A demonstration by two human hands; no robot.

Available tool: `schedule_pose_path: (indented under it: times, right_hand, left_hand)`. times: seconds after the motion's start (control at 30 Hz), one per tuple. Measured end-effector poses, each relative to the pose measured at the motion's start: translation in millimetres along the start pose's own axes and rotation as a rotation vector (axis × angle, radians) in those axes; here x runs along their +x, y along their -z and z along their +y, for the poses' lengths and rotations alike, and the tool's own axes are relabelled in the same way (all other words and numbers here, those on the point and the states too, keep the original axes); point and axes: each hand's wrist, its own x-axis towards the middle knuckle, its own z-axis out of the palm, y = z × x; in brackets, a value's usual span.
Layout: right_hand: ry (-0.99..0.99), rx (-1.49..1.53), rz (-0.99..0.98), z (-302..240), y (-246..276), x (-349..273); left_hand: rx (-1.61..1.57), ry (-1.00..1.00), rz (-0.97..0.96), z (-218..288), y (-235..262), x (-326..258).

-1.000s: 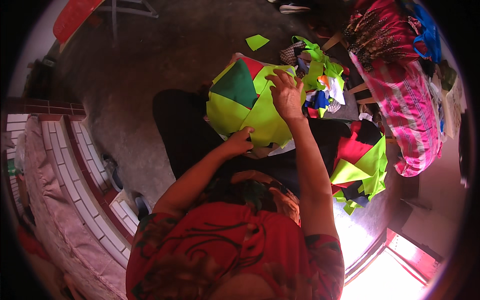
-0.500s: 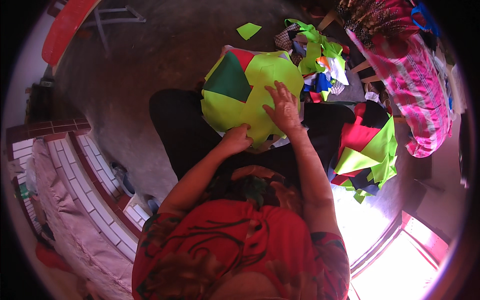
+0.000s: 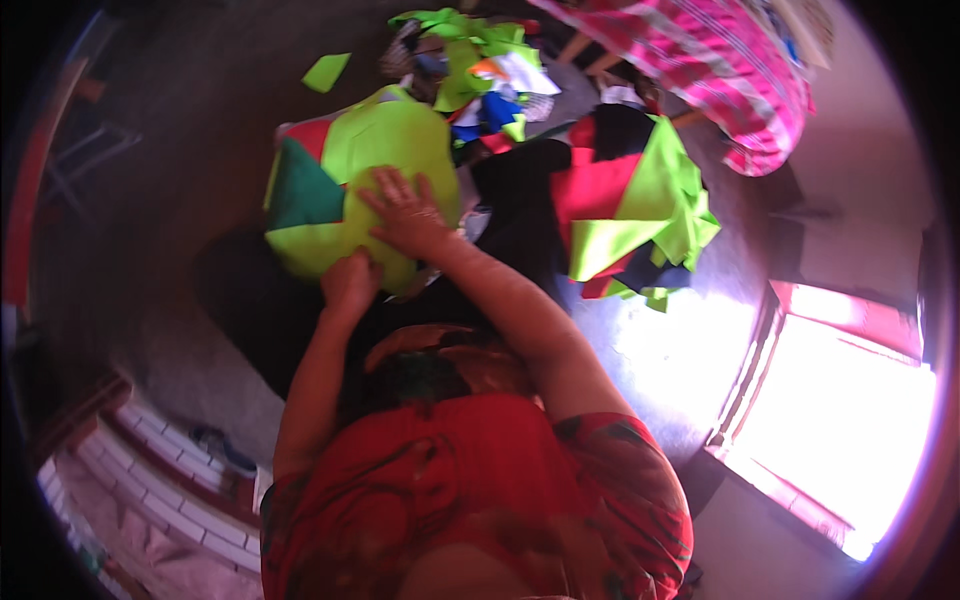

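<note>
Pinching the patchwork cloth (image 3: 385,140) at its near edge, the left hand (image 3: 350,284) sits beside the outspread right hand (image 3: 411,218); probably light, limp, best held by edges.

The round yellow-green cloth patchwork (image 3: 395,137) lies on the black-trousered lap (image 3: 517,200). A many-coloured cloth heap (image 3: 463,78) lies behind it. A red-and-green cloth pile (image 3: 638,195) sits right of both.

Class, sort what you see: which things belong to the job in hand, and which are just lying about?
Job in hand:
patchwork under the left hand and right hand
probably the red, lime and dark cloth pieces to the right

Apparently lying about:
lone lime scrap beyond the patchwork
mixed scrap heap
pink checked cloth, upper right
</note>
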Motion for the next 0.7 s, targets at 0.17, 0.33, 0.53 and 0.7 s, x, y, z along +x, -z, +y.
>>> schedule_pose_path:
  times: [0.17, 0.33, 0.53, 0.7]
  right_hand:
    - [-0.047, 0.085, -0.079, -2, 18, 0]
    - [-0.066, 0.220, -0.024, -18, 58, -7]
    - [0.073, 0.396, 0.258, -24, 143, -44]
    - [0.063, 0.374, 0.474, 18, 191, -97]
  left_hand:
    - [0.013, -0.083, 0.023, -10, -9, 7]
    - [0.044, -0.107, 0.065, -17, -15, 8]
    - [0.043, -0.124, 0.008, -18, -16, 8]
    - [-0.023, -0.069, 0.006, -18, -15, 3]
